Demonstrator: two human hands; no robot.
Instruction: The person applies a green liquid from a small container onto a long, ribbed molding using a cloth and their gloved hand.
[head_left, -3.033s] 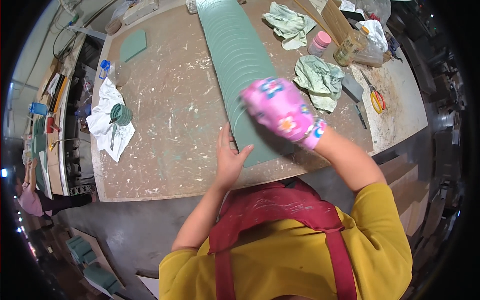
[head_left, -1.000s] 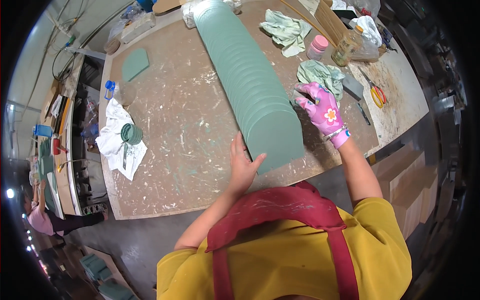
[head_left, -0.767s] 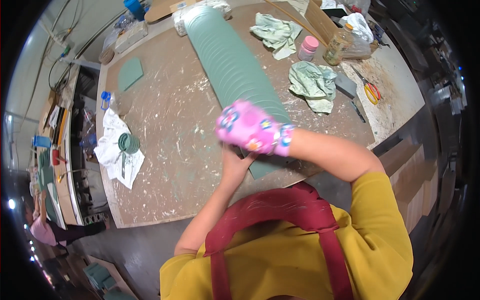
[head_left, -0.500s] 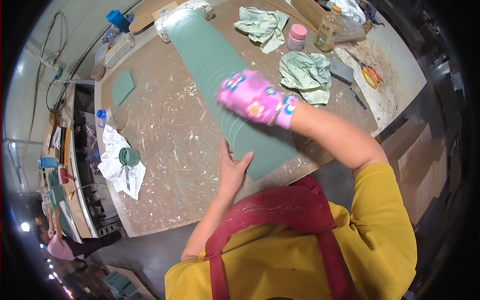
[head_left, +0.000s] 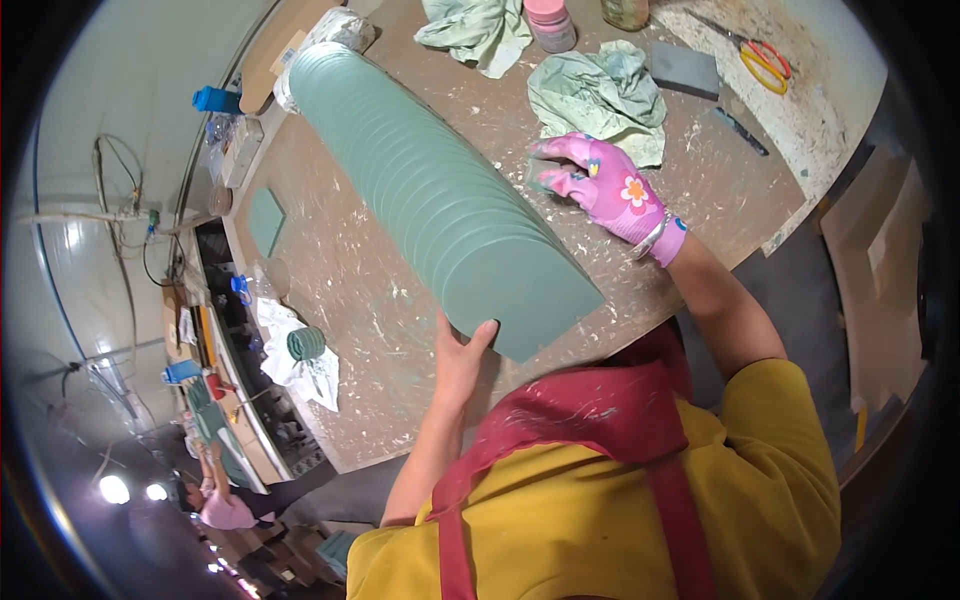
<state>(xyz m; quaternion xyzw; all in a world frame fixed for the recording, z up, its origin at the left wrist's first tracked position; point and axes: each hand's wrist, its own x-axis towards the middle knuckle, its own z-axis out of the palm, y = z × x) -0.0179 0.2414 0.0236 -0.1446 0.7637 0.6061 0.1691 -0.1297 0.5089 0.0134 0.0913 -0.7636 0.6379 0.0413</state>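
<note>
A long row of overlapping green sheets with rounded ends (head_left: 430, 190) runs slantwise across the worktable, fanned like shingles. My bare left hand (head_left: 462, 360) grips the near left edge of the row, its thumb on the top sheet and its fingers hidden below. To the right of the row, my right hand (head_left: 610, 190) wears a pink flowered glove with green stains at the fingertips. Its fingers curl around a small pale greenish piece (head_left: 537, 176), whose kind I cannot make out. A crumpled pale green cloth (head_left: 600, 95) lies just beyond that hand.
On the right lie a grey block (head_left: 685, 70), a dark pen-like tool (head_left: 740, 131) and scissors (head_left: 765, 65). A pink-lidded jar (head_left: 550, 28) and another cloth (head_left: 475, 30) are farther back. A green roll (head_left: 305, 343) rests on white paper at left. Another person (head_left: 225, 505) works beyond.
My right hand has left the top of the green sheets and moved right, beside the cloth. The left hand keeps its grip at the near edge. The view has shifted.
</note>
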